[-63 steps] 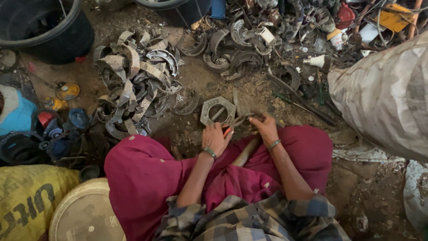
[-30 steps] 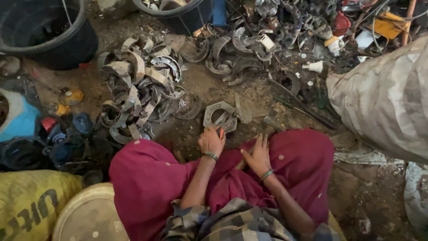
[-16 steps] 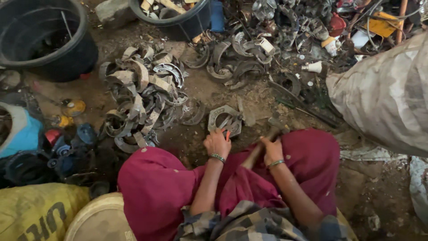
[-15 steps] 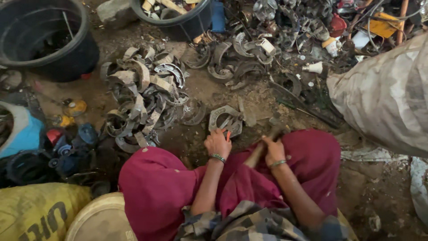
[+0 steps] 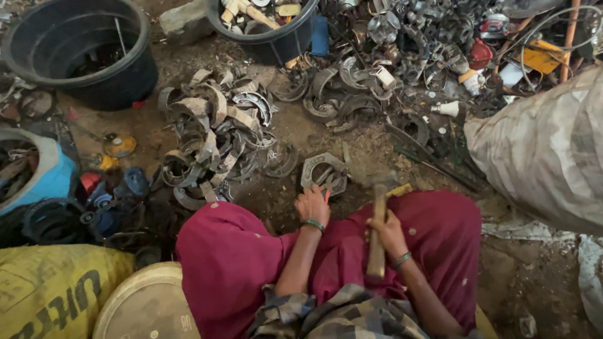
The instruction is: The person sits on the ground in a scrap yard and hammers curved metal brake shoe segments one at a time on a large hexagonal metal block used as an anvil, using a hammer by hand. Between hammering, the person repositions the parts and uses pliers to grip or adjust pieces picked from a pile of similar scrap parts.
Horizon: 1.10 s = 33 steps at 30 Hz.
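The left hand [image 5: 312,205] pins the metal ring [image 5: 324,173] (just ahead) while the right hand [image 5: 387,227] grips a hammer [image 5: 377,232].

Looked like a scrap-sorting yard on bare dirt ground [image 5: 352,141]. Heaped with curved metal scrap pieces [image 5: 213,135] and tangled motor parts [image 5: 414,37]. Flanked by black plastic tubs [image 5: 81,56], one filled with offcuts [image 5: 264,19], plus stuffed woven sacks [image 5: 546,150] and a yellow bag [image 5: 56,289]. Worked seated on the ground, wooden-handled hammer [image 5: 377,226] gripped.
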Motion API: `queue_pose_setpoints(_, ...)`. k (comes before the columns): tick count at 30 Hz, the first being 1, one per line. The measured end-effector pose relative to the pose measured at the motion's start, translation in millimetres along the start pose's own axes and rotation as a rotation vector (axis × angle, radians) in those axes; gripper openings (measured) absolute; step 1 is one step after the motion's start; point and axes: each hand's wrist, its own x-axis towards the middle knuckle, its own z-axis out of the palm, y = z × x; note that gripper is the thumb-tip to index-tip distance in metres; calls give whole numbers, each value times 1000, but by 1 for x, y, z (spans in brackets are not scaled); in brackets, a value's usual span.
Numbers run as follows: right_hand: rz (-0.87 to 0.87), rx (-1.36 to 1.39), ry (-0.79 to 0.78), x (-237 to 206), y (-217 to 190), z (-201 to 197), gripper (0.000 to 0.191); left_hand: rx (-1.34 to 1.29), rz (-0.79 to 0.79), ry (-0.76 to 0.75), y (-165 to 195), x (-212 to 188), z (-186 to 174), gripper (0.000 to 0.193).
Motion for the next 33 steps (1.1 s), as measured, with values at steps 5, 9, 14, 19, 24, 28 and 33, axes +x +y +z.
queue_pose_setpoints(5, -539, -379, 10, -21, 0, 8, 77, -11, -20, 47, 1, 3, 10, 32)
queue_pose_setpoints(9, -543, -656, 117, -21, -2, 16, 82, 63, -48, 27, 4, 7, 17, 27)
queue_pose_setpoints(14, -303, -715, 48, -2, 1, 25, 85, -14, -28, 21, 5, 5, 18, 36)
queue_pose_setpoints(19, -209, -712, 87, -12, -16, 27, 82, -79, -38, -40, 2, 11, 15, 37)
queue_pose_setpoints(24, -653, -628, 167, -57, -65, 25, 80, 19, -66, -152, 5, 14, 12, 28)
queue_pose_setpoints(28, -515, -435, 186, -67, -81, 19, 78, -10, -47, -158, 7, 10, 11, 29)
queue_pose_setpoints(33, -369, -776, 159, -21, -28, 27, 75, 49, -58, -77, 6, 10, 22, 35)
